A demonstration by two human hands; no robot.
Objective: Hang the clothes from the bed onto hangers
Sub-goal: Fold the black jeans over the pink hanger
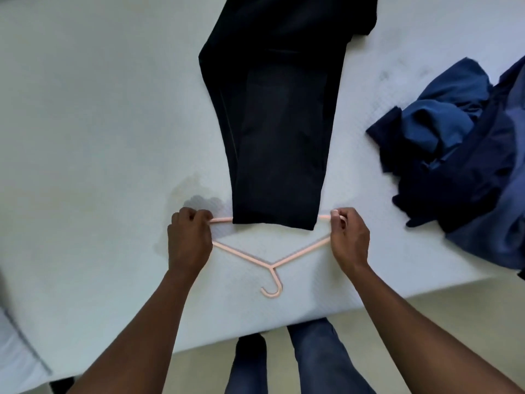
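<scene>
A pair of black trousers (279,118) lies folded lengthwise on the white bed (99,123), its hem end toward me. A pink plastic hanger (250,258) lies flat at the near edge, hook pointing toward me. The hanger's bottom bar runs under the trouser hem, so its middle is hidden. My left hand (189,240) grips the hanger's left corner. My right hand (348,238) grips the right corner.
A heap of crumpled blue clothes (466,155) lies on the bed at the right. A faint grey stain (196,194) marks the sheet near my left hand. The bed's near edge (284,328) runs just behind the hook; my legs and the beige floor are below.
</scene>
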